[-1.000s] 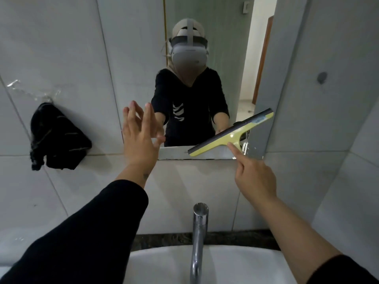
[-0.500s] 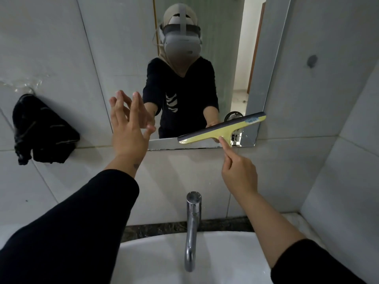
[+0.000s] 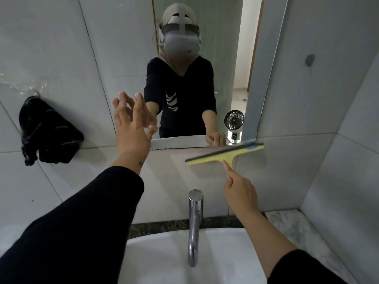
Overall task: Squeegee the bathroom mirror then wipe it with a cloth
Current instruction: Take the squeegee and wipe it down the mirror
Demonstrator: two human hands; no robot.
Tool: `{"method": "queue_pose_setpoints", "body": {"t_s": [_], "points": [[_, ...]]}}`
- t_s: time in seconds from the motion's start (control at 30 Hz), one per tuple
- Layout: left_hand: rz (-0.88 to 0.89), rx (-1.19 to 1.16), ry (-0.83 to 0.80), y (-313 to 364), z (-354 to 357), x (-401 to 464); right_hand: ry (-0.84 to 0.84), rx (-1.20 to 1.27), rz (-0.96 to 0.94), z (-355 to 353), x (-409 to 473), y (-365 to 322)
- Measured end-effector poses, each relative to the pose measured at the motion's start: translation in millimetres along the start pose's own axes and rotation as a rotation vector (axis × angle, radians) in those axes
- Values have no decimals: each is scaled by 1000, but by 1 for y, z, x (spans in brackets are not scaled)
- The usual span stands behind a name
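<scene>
- A crumpled black cloth [image 3: 48, 131] hangs against the pale grey tiled wall [image 3: 41, 48], well to the left of the frameless bathroom mirror [image 3: 205, 68] and about level with its bottom edge.
- The left hand [image 3: 131, 130], on a black-sleeved arm, is raised over the mirror's lower left corner with its fingers [image 3: 141, 105] spread wide and loose, gripping nothing; whether the fingertips touch the glass cannot be told.
- The mirror reflects a person in a black top wearing a white headset, and a small black fan near its lower right corner.
- A chrome tap [image 3: 194, 226] stands below the mirror's middle, rising from the back of a white ceramic sink [image 3: 164, 261].
- The yellow plastic squeegee with a dark rubber blade [image 3: 223, 153] lies on the wall tile just below the mirror's bottom edge, toward its right side, tilted so that its right end is higher and about level with that edge.
- The right hand [image 3: 240, 193], below the squeegee, is closed around the squeegee's short handle, with the index finger stretched up along the stem toward the blade.
</scene>
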State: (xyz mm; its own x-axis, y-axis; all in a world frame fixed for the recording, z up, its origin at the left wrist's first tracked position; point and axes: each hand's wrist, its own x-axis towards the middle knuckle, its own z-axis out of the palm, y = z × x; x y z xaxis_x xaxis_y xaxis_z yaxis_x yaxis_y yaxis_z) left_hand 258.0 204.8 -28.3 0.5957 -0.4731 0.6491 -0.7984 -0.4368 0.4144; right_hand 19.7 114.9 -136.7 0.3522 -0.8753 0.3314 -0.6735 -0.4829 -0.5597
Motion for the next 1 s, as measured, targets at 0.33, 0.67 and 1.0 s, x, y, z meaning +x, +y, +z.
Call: {"method": "queue_pose_setpoints", "body": {"t_s": [0.33, 0.67, 1.0], "points": [[265, 135, -180, 39, -6, -48, -352, -175, 75, -81, -5, 8], [1063, 139, -418, 137, 12, -93, -347, -611, -220, -228, 16, -18], [1198, 28, -40, 197, 24, -73, -140, -539, -289, -290, 51, -8]]}}
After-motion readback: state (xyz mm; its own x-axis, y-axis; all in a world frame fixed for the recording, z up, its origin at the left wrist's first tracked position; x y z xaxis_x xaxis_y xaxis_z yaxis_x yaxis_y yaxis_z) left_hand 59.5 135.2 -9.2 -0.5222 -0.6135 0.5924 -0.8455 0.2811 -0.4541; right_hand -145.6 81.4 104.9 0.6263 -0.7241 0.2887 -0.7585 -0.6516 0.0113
